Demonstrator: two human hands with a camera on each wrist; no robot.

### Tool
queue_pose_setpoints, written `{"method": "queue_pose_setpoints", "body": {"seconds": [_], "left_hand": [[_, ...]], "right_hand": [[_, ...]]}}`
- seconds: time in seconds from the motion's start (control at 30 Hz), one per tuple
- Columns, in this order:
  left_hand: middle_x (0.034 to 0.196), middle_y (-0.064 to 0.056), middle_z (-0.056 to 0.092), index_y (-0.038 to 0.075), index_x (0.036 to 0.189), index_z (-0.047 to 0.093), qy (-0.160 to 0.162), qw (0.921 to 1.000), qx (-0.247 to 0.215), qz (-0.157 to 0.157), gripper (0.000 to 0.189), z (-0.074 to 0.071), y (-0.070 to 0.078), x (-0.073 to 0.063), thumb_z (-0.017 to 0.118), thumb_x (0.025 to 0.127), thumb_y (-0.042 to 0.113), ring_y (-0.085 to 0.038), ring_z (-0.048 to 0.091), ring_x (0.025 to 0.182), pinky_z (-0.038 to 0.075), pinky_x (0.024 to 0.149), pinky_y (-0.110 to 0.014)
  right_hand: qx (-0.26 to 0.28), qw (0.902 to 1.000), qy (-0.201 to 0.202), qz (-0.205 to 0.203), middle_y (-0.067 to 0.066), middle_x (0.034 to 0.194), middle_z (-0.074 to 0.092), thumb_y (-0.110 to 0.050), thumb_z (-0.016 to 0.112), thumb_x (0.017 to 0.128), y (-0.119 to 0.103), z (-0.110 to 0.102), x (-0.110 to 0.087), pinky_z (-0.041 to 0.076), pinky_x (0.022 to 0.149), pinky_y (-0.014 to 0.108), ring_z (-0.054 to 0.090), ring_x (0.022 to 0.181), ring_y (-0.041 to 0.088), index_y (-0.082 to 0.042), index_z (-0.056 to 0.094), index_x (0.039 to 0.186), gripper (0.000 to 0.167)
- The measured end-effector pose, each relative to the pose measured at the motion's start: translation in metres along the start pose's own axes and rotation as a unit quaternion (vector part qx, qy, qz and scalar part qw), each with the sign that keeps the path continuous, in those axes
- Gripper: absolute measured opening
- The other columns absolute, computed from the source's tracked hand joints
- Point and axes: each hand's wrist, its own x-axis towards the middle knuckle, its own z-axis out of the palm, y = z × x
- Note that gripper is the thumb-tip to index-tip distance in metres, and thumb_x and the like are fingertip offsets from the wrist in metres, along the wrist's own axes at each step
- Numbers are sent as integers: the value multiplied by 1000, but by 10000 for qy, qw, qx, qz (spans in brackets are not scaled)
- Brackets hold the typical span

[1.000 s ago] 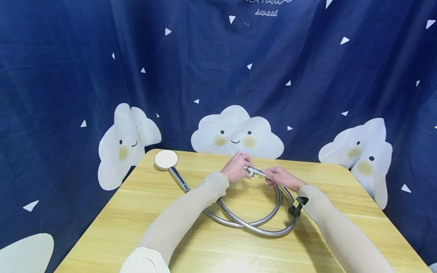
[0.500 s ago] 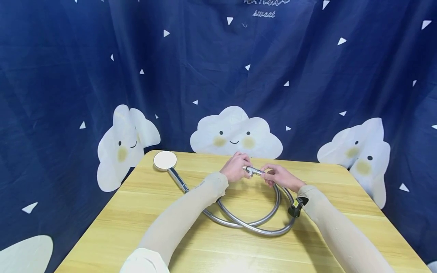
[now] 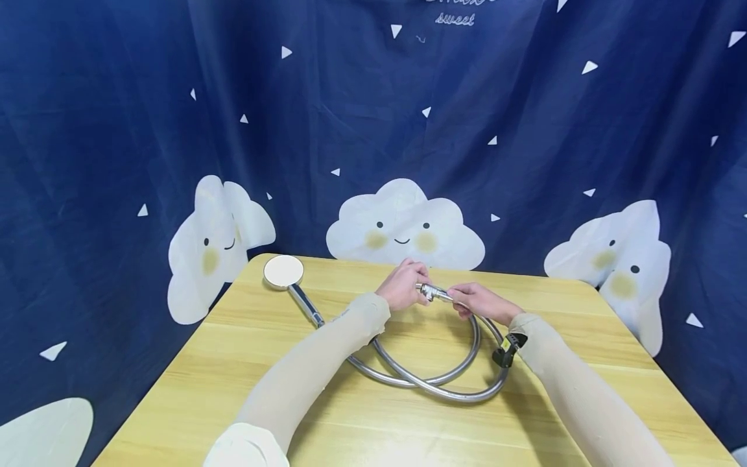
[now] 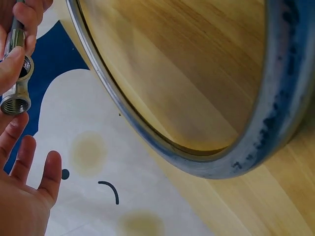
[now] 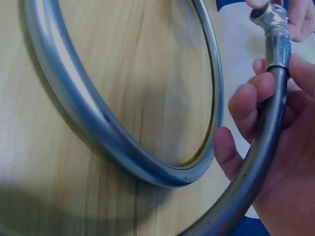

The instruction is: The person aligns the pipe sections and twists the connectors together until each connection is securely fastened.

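Observation:
Over the far middle of the table, my left hand [image 3: 403,285] pinches a chrome tee-shaped pipe fitting [image 3: 428,292] between thumb and fingers. In the left wrist view the fitting's threaded opening [image 4: 15,105] faces the camera, and the other fingers of that hand are spread. My right hand [image 3: 481,303] has its fingers curled round the end of a grey metal shower hose [image 5: 268,123], thumb beside the chrome connector [image 5: 277,49]. This connector lines up with the fitting, end to end. At the far left lies a shower head [image 3: 283,271], its chrome handle toward the hose.
The hose [image 3: 461,395] lies looped and crossed over itself on the wooden table [image 3: 362,428], partly behind the left sleeve. A black wrist camera [image 3: 506,350] sits by the right cuff. Behind the table hangs a dark blue curtain [image 3: 373,97] with cloud prints.
The right fingers lift and bend over the connector half a second ago, then lie lower along it now. My left hand keeps its grip on the fitting; the shower head stays put.

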Motion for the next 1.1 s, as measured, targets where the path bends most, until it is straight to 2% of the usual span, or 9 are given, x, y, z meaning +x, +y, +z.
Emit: {"method": "queue_pose_setpoints", "body": {"seconds": [0.17, 0.37, 0.47, 0.67, 0.8, 0.97, 1.1], "left_hand": [[121, 11, 59, 15, 117, 75, 29, 10000, -45, -37, 46, -1, -1, 4, 90, 75, 25, -9, 46, 117, 42, 107, -31], [119, 12, 59, 16, 113, 77, 87, 9999, -58, -65, 42, -4, 1, 6, 90, 74, 27, -9, 46, 117, 42, 108, -32], [119, 12, 59, 17, 111, 78, 88, 9999, -79, -94, 40, -5, 3, 6, 91, 73, 26, -9, 46, 117, 41, 108, -31], [117, 13, 59, 18, 108, 78, 42, 9998, -120, -124, 38, -4, 4, 5, 91, 73, 23, -8, 45, 117, 41, 109, -31], [117, 12, 59, 16, 107, 78, 24, 9997, -196, -156, 38, -3, 5, 5, 91, 72, 22, -8, 46, 115, 42, 107, -31], [119, 11, 59, 15, 111, 77, -48, 9997, -173, -174, 41, -1, 3, 4, 91, 72, 23, -8, 46, 116, 42, 107, -30], [121, 10, 60, 14, 113, 77, 7, 9997, -189, -180, 43, -1, 0, 3, 91, 73, 21, -10, 47, 116, 43, 105, -31]], "right_hand": [[-197, 9992, 331, -50, 14, 70, 55, -22, 59, 102, -5, 4, -1, 44, 57, 32, 54, 62, 30, -1, 59, 126, 31], [-323, 9970, 513, -483, 15, 73, 57, -16, 59, 102, -1, 5, 2, 43, 52, 32, 54, 59, 22, 1, 61, 113, 20], [-332, 9971, 467, -496, 19, 76, 58, -19, 58, 103, -2, 4, 1, 45, 56, 35, 55, 63, 25, 0, 61, 111, 20], [-362, 9982, 278, -385, 26, 82, 57, -24, 55, 105, -3, 3, -1, 46, 60, 36, 53, 70, 39, 3, 59, 116, 30], [-411, 9985, 170, -331, 28, 81, 58, -25, 53, 106, 0, 2, 2, 48, 62, 37, 54, 71, 41, 5, 59, 115, 32], [-421, 9986, 99, -312, 24, 77, 57, -26, 51, 106, 2, 2, 3, 50, 63, 40, 55, 73, 44, 6, 59, 114, 34], [-378, 9986, 267, -237, 24, 78, 57, -28, 57, 104, 2, 4, 2, 49, 61, 39, 55, 71, 44, 0, 62, 119, 32]]}}
